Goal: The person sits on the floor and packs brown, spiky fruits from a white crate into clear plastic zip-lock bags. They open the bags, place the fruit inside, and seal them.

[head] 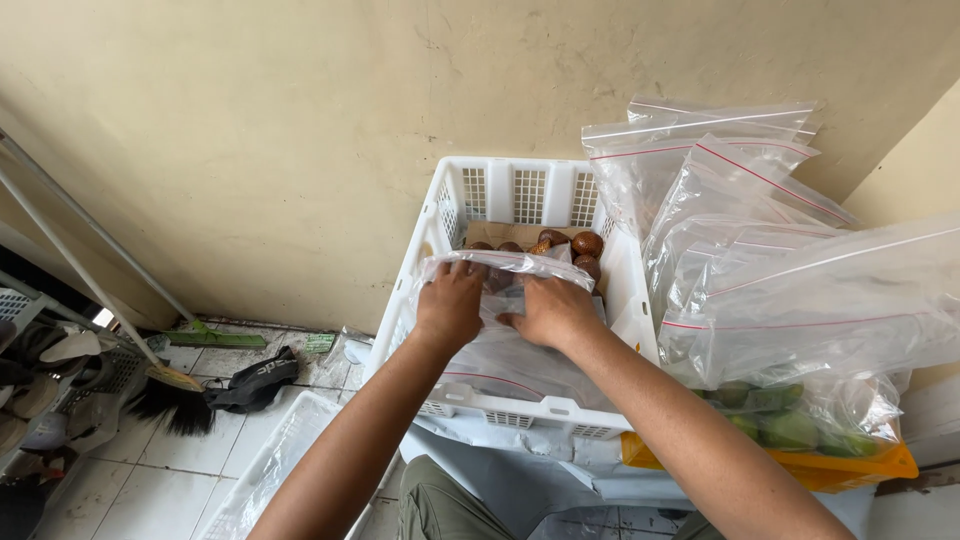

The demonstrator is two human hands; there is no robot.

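**Mia:** What were the hands doing?

**Ben:** Both hands were inside the white plastic crate. The left hand pinched the top edge of a clear zip bag. The right hand lay on the bag just beside it, with its fingers pressed flat on the plastic. I could not tell if it gripped the bag.

**Mia:** Where was the bag?

**Ben:** It lay in the near part of the crate. Some brown round fruits sat at the far end, on a piece of cardboard.

**Mia:** What was on the right?

**Ben:** A pile of empty zip bags stood there, over an orange crate with green fruits.

**Mia:** And on the left?

**Ben:** A broom lay on the white floor tiles, near a black cloth.
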